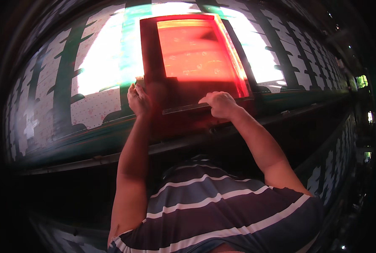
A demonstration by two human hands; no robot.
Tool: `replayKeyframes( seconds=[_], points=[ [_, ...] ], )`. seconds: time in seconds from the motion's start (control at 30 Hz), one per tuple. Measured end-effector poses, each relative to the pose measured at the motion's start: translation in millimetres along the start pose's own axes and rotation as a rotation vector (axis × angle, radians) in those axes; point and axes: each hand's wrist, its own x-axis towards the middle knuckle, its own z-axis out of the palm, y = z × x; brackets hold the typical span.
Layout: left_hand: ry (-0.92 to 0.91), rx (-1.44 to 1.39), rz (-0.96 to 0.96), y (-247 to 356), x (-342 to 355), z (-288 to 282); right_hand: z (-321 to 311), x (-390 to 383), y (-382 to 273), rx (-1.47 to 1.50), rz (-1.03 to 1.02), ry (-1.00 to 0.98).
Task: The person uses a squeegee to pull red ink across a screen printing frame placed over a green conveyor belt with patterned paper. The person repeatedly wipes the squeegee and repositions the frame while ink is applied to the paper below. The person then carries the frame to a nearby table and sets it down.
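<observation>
Red-mesh printing screen (196,50) in a dark frame lay flat on the long desk (112,135), over the patterned fabric (91,76) stretched along it. Mesh glowed orange-red, faint small motifs showed through it. Near edge of the screen frame sat closest to the person, and a long squeegee bar (183,109) lay along that near edge

Right hand (219,104) was on the near edge of the screen, toward its right corner, fingers curled down over the bar, grip closed on squeegee bar. Left hand (138,99) was at the near left corner of the screen, fingers bent against the frame side; a small pale object (140,80) showed just above the fingers, could not tell what it was or whether the grip had hold of it. Both forearms ran from the lower edge up to the screen

Fabric left and right of the screen showed white panels with dark green stripe and leaf shapes, bright glare on it beside the screen. Front rail of the desk ran below the screen, dark. Person's striped shirt (213,202) sat below the screen, nearest the lower edge
</observation>
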Motion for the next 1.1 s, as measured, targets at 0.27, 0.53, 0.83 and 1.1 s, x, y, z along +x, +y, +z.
replayKeyframes(
  seconds=[0.27,0.53,0.83,1.1],
  points=[
    [0.017,0.276,0.120,7.4,5.2,5.5,22.5,-40.0,-2.3,0.094,-0.150,0.214],
    [-0.017,0.340,-0.116,25.4,8.6,-1.2,38.3,-69.7,19.3,0.253,-0.317,0.301],
    [0.011,0.172,-0.136,20.5,7.3,2.8,44.6,-120.4,167.3,0.415,0.129,0.886],
    [0.002,0.157,-0.033,10.9,10.8,-1.1,60.2,-101.2,213.0,0.556,0.364,0.634]
  ],
)
